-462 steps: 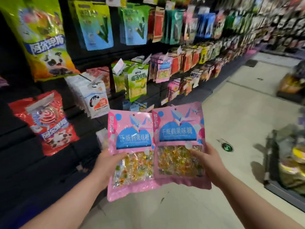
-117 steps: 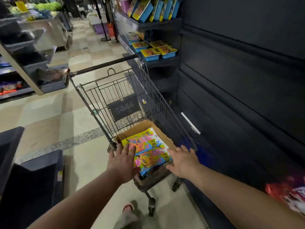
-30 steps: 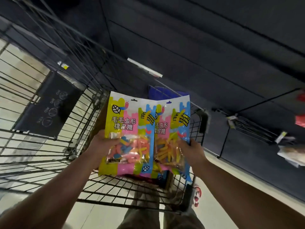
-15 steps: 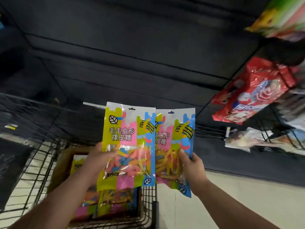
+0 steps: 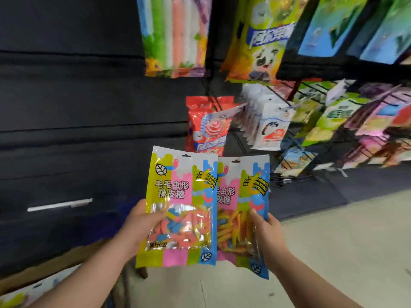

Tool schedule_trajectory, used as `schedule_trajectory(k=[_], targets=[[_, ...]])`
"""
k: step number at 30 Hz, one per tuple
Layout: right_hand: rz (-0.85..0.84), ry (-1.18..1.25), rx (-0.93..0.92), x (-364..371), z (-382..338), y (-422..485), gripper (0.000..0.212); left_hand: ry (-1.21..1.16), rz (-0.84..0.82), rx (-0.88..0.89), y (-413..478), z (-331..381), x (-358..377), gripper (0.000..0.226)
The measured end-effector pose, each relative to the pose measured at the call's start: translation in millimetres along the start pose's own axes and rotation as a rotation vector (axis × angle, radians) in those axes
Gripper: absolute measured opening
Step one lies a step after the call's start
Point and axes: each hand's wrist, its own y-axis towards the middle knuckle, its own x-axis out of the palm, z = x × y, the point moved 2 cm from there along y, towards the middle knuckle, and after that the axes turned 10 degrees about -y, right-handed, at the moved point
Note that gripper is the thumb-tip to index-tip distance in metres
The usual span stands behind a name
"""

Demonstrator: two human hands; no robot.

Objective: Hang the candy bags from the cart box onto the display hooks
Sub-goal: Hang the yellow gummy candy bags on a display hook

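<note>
Before the dark wall (image 5: 66,107), below the red bag (image 5: 208,127): left hand (image 5: 142,227) pinches the left bag (image 5: 178,192) by its left edge, right hand (image 5: 268,230) the right bag (image 5: 244,196) by its right edge, bags overlapping, up away from the box (image 5: 51,266). Risk: a pinch may slip, or the slot (image 5: 186,155) could miss a hook (image 5: 280,99) and tear. Flat glossy film, clear windows, slick-looking.

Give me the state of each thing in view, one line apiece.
left bag, upright, not yet hung, its edge over the right bag.
right bag, upright, not yet hung.
left hand, grips the left bag's side.
right hand, grips the right bag's side.
red bag, hanging on the display.
white bags, hanging in a row.
box, open, bags inside.
</note>
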Motion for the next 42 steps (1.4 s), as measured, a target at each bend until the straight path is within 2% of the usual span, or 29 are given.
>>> schedule_trajectory(k=[6, 10, 12, 14, 19, 25, 30, 36, 42], targets=[[0.164, 0.094, -0.022, -146.1, 22.9, 11.7, 0.017, 0.077, -0.164, 0.052, -30.9, -5.0, 149.5, 0.017], [0.255, 0.139, -0.053, -233.0, 31.4, 14.9, 0.014, 0.138, -0.296, 0.076, -50.3, -11.9, 236.4, 0.033], [0.324, 0.158, -0.067, -282.0, 44.8, 17.8, 0.015, 0.163, -0.341, 0.082, -59.3, -21.1, 284.1, 0.030], [0.346, 0.151, -0.088, -304.3, 50.7, 19.0, 0.014, 0.160, -0.355, 0.083, -62.7, -25.6, 306.9, 0.023], [0.473, 0.193, -0.136, -391.1, 68.4, 2.5, 0.011, 0.158, -0.461, 0.083, -96.1, -41.8, 396.3, 0.027], [0.577, 0.176, -0.133, -448.5, 83.1, -3.4, 0.012, 0.196, -0.560, 0.084, -119.6, -47.5, 456.4, 0.019], [0.609, 0.156, -0.155, -475.4, 82.1, 5.2, 0.007, 0.210, -0.592, 0.114, -121.9, -43.2, 490.0, 0.021], [0.666, 0.149, -0.159, -513.8, 78.6, 27.4, 0.009, 0.218, -0.631, 0.096, -95.2, -47.2, 533.1, 0.029], [0.720, 0.110, -0.179, -569.0, 62.1, 74.9, 0.007, 0.196, -0.636, 0.064, -56.5, -58.6, 607.6, 0.029]])
